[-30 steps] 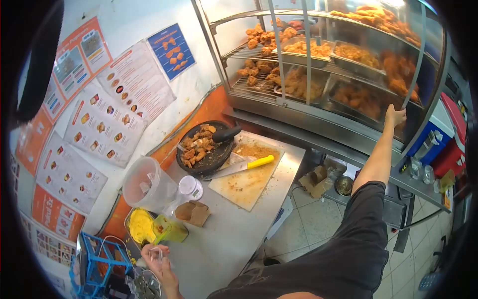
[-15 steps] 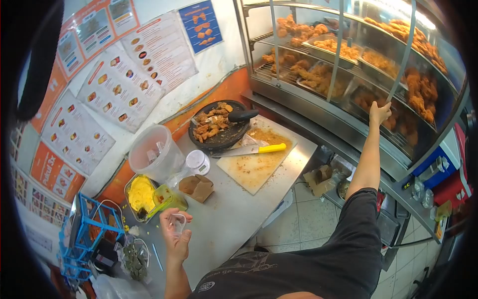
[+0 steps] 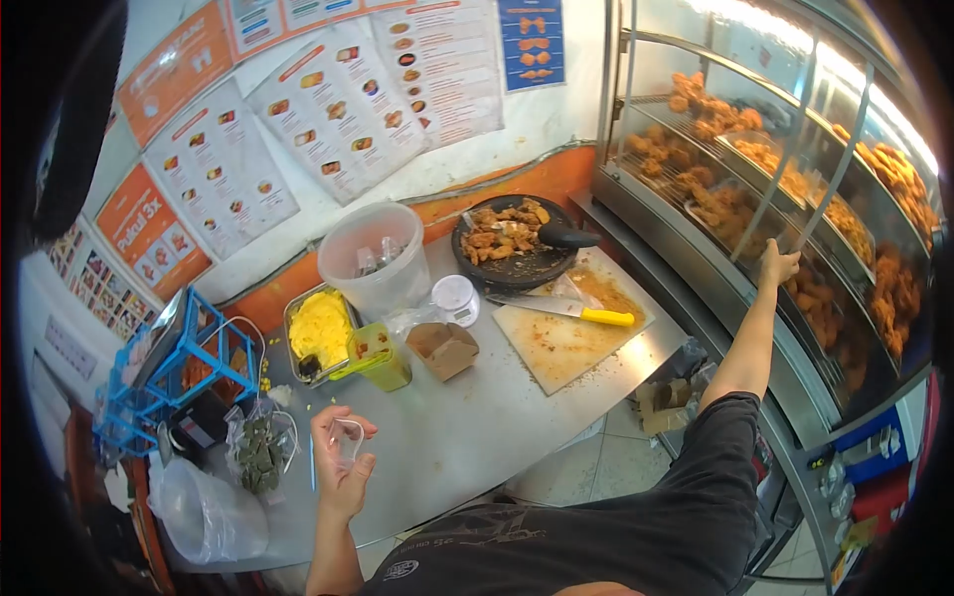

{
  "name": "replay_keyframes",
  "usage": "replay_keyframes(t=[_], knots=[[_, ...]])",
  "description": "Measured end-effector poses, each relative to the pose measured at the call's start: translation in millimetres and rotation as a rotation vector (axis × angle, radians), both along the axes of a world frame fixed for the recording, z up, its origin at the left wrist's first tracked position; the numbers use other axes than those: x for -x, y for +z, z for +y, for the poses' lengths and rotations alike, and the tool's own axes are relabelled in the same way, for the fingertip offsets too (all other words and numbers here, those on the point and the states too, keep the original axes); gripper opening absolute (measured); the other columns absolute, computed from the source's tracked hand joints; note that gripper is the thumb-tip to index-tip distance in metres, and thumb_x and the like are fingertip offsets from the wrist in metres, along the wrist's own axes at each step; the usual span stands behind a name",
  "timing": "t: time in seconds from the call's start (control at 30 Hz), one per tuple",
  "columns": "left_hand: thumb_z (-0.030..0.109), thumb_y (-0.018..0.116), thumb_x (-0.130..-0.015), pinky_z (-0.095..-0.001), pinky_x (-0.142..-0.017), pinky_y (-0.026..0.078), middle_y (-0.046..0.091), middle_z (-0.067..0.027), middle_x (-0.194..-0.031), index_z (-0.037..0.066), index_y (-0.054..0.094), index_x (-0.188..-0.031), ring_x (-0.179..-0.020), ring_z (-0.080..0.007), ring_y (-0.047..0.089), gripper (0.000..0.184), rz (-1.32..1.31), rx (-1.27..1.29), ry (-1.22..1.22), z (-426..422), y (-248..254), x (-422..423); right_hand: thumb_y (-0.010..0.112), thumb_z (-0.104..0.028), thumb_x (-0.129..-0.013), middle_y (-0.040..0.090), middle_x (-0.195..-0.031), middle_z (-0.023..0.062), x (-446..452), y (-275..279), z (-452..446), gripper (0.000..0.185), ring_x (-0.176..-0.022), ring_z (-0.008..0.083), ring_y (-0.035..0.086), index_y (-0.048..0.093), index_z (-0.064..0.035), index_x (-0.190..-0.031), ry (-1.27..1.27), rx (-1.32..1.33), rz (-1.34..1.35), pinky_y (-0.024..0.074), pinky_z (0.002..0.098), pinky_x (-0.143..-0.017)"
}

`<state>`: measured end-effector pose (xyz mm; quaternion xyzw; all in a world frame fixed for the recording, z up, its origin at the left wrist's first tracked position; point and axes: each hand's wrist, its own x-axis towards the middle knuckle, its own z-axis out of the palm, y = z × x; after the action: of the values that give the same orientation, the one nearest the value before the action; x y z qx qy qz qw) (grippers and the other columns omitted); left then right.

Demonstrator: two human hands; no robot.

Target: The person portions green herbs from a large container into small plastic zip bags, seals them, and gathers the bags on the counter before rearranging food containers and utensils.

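My left hand is closed around a small clear plastic cup, held above the near side of the steel table. My right hand reaches out to the glass display cabinet and grips the edge of its sliding glass door, low on the metal strip. Fried chicken and trays of fried pieces fill the shelves behind it. Closest to my left hand on the table are a green-tinted plastic jug and a brown paper box.
On the steel table are a tray of yellow food, a clear bucket, a white scale and a dark stone mortar with chicken. A yellow-handled knife lies on the cutting board. A blue rack stands left.
My view has turned, so the table appears farther right. My right hand has slid the glass door leftward, its strip now closer to the neighbouring one. The cup stays in my left hand.
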<state>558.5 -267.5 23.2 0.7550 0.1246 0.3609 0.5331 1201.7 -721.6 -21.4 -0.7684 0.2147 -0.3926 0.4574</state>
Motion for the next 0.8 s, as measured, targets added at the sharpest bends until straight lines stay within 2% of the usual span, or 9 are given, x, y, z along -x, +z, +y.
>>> replay_keyframes(t=[0.1,0.2,0.37,0.47,0.53,0.63,0.67,0.73,0.8], knots=[[0.031,0.072,-0.077,-0.0334,-0.087,0.038,0.055,-0.0114,-0.099,0.003,0.036,-0.126,-0.092,-0.0190,0.050,0.067,-0.018,0.016,0.054,1.8,4.3,12.9,0.069,-0.039,-0.073,0.026,-0.146,0.0245,-17.2,-12.4,6.8,0.093,-0.133,0.0396,0.030,0.024,-0.0004,-0.145,0.096,-0.066,-0.026,0.0300,0.0453,-0.107],[0.024,0.070,-0.073,-0.0348,-0.090,0.036,0.054,-0.0116,-0.103,0.003,0.037,-0.124,-0.095,-0.0202,0.050,0.064,0.007,-0.022,0.118,7.2,5.9,29.9,0.070,-0.037,-0.072,0.031,-0.146,0.0240,-25.6,-20.5,11.7,0.086,-0.135,0.0358,0.031,0.035,0.0044,-0.139,0.398,-0.213,-0.075,0.0275,0.0423,-0.109],[0.017,0.068,-0.070,-0.0355,-0.089,0.035,0.052,-0.0116,-0.108,0.005,0.039,-0.118,-0.097,-0.0207,0.048,0.058,0.023,0.003,0.208,18.1,-6.8,76.3,0.061,-0.023,-0.084,0.046,-0.137,0.0186,27.0,-21.3,154.5,0.059,-0.126,0.0294,0.045,0.044,-0.0001,-0.135,0.732,-0.219,0.160,0.0381,0.0389,-0.102],[0.017,0.069,-0.070,-0.0347,-0.087,0.035,0.049,-0.0112,-0.108,0.005,0.040,-0.115,-0.098,-0.0202,0.046,0.055,0.008,-0.012,0.297,25.8,-13.9,117.3,0.054,-0.018,-0.090,0.055,-0.126,0.0140,179.2,25.1,293.9,0.040,-0.117,0.0230,0.052,0.054,-0.0028,-0.127,1.246,-0.284,0.235,0.0433,0.0340,-0.095],[0.018,0.069,-0.070,-0.0341,-0.086,0.035,0.048,-0.0106,-0.108,0.006,0.041,-0.114,-0.099,-0.0198,0.045,0.053,0.033,-0.072,0.378,33.6,-16.1,154.0,0.056,-0.015,-0.089,0.062,-0.114,0.0101,252.3,21.6,369.5,0.035,-0.104,0.0185,0.059,0.058,-0.0021,-0.121,1.525,0.016,0.206,0.0454,0.0296,-0.091],[0.020,0.071,-0.071,-0.0346,-0.086,0.035,0.046,-0.0122,-0.108,0.004,0.042,-0.113,-0.100,-0.0228,0.044,0.053,0.169,-0.190,0.590,41.9,-20.7,209.0,0.064,-0.015,-0.084,0.062,-0.110,0.0097,424.0,44.4,446.7,0.034,-0.101,0.0205,0.060,0.060,-0.0012,-0.115,2.023,0.130,0.320,0.0488,0.0321,-0.084],[0.021,0.071,-0.071,-0.0354,-0.087,0.034,0.045,-0.0132,-0.109,0.003,0.042,-0.113,-0.100,-0.0245,0.044,0.053,0.241,-0.257,0.652,44.1,-21.3,226.9,0.064,-0.013,-0.084,0.060,-0.113,0.0089,490.8,57.6,455.8,0.037,-0.108,0.0208,0.058,0.059,-0.0032,-0.119,2.134,0.269,0.170,0.0471,0.0317,-0.090],[0.022,0.072,-0.072,-0.0368,-0.088,0.034,0.043,-0.0151,-0.111,0.002,0.042,-0.113,-0.101,-0.0279,0.043,0.055,0.385,-0.401,0.755,47.3,-21.6,258.7,0.071,-0.014,-0.079,0.058,-0.116,0.0096,600.2,61.0,471.4,0.035,-0.114,0.0255,0.051,0.061,-0.0073,-0.112,2.437,0.174,-0.459,0.0378,0.0392,-0.099],[0.022,0.070,-0.074,-0.0365,-0.088,0.035,0.044,-0.0139,-0.109,0.000,0.041,-0.115,-0.098,-0.0266,0.044,0.055,0.351,-0.542,0.795,51.6,-22.0,288.1,0.070,-0.016,-0.077,0.056,-0.109,0.0092,699.9,67.1,473.9,0.031,-0.112,0.0312,0.047,0.060,-0.0070,-0.105,2.492,0.117,-0.678,0.0371,0.0440,-0.096]])
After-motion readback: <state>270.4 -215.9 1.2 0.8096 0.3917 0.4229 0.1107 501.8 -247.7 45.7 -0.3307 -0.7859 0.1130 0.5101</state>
